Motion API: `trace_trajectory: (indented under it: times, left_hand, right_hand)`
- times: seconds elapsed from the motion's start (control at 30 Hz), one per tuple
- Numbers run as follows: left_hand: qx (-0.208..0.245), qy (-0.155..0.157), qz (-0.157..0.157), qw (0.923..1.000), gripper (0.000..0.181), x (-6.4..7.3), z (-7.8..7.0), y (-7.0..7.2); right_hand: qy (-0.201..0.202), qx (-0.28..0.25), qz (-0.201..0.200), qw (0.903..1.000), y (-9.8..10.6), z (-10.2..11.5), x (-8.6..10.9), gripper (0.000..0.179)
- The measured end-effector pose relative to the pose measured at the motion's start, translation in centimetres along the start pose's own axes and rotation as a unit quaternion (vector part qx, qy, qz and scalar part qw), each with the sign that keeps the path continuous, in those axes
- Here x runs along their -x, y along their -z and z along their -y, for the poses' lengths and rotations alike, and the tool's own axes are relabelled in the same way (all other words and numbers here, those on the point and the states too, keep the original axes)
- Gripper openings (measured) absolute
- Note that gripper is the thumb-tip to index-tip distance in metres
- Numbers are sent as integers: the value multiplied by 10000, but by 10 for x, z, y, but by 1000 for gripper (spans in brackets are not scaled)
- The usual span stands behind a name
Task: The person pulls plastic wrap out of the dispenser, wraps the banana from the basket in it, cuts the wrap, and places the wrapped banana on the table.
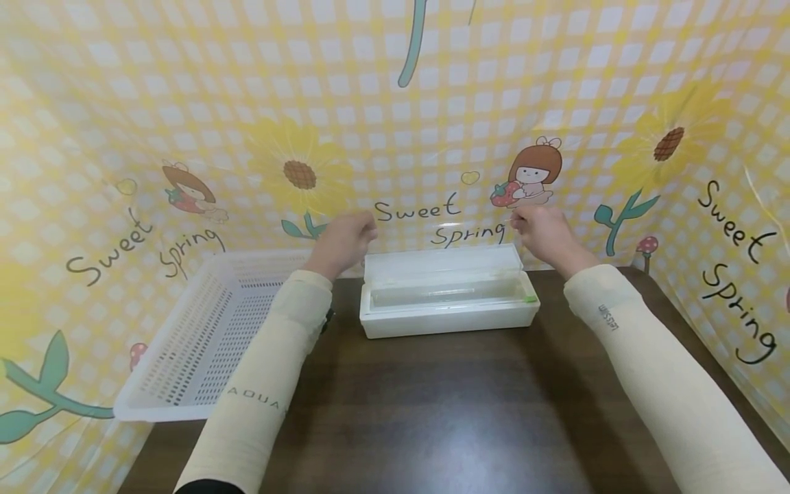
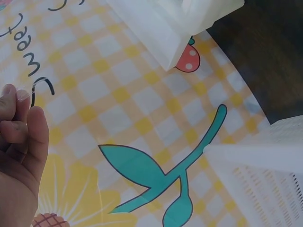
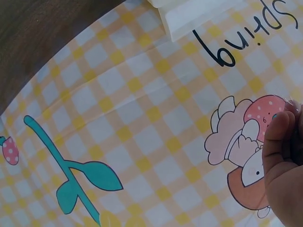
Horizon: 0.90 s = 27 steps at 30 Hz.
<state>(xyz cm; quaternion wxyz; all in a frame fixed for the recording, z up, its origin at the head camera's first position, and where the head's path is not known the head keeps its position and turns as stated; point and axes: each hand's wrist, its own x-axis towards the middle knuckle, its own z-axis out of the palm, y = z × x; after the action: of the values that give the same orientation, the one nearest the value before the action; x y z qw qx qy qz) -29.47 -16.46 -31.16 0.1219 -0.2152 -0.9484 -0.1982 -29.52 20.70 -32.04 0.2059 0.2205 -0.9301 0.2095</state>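
Observation:
A long white cling film box (image 1: 450, 324) sits on the table with its lid (image 1: 441, 263) raised at the back. Inside lies what looks like a clear roll (image 1: 444, 295). My left hand (image 1: 343, 241) is above the box's left end and my right hand (image 1: 546, 234) above its right end. Between the left thumb and fingers I pinch a bit of clear cling film (image 2: 22, 93). At the right fingertips a similar glassy edge of film (image 3: 290, 100) shows. The sheet between the hands is too transparent to trace.
On the left stands a white perforated basket (image 1: 162, 413), partly behind my left sleeve. The dark wooden table (image 1: 432, 412) extends in front of the box. A yellow checked sheet (image 1: 382, 137) with printed flowers hangs behind and at both sides.

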Motion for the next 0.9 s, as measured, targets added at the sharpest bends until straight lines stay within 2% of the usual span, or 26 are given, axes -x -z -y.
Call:
trace_trajectory:
  times: [0.2,0.43,0.67,0.9]
  left_hand:
    - [-81,-62,-46,9999,8,0,-3,7]
    - [-41,19,-13,10000,9,-3,-6,13]
    - [25,-65,-101,9999,10,-4,-5,16]
    - [-2,-57,-124,9999,11,-6,-5,19]
  right_hand:
    - [290,121,-196,9993,3,-1,-3,8]
    - [310,219,-232,9990,8,0,-5,6]
    - [89,203,-117,9997,13,4,-10,8]
    - [288,82,-316,9991,17,4,-11,4]
